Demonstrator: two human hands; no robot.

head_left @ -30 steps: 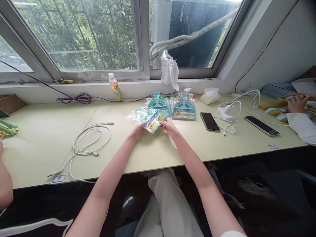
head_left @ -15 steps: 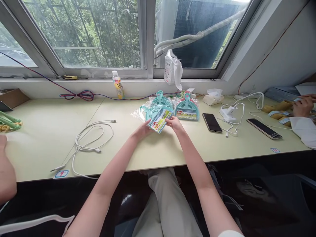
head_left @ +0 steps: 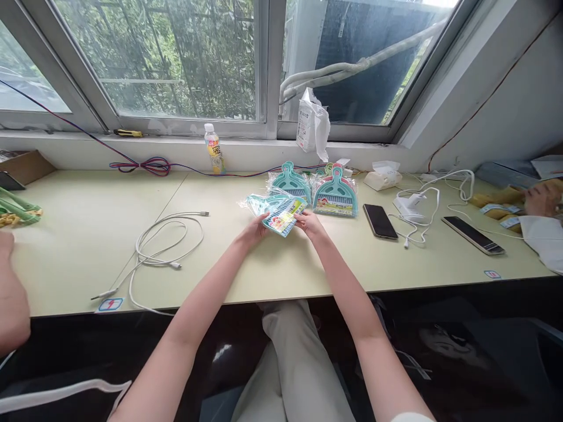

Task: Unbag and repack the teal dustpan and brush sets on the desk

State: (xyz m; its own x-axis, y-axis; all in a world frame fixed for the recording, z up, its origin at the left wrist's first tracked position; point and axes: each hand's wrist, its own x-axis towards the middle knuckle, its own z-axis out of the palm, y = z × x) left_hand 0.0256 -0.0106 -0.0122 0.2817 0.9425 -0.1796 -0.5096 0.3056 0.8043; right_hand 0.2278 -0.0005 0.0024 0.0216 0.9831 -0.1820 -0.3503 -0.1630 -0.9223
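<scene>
A teal dustpan and brush set [head_left: 281,215] in clear plastic, with a bright printed label, is held low over the table between both hands. My left hand [head_left: 255,230] grips its left edge, and my right hand [head_left: 308,223] pinches its right edge. Just behind it lies another wrapped teal set [head_left: 288,180]. To the right, a further teal set [head_left: 335,193] in plastic rests on the table, with pink and green handles showing behind it.
On the pale table [head_left: 237,275] are a coiled white cable [head_left: 141,240], two phones [head_left: 380,221], a white charger [head_left: 410,206] and a tissue pack [head_left: 382,176]. A bottle [head_left: 214,152] stands near the window. Other people's arms show at both sides.
The held set has tilted slightly, its handle end now lower and more foreshortened. Both hands keep their hold. The camera view has shifted slightly.
</scene>
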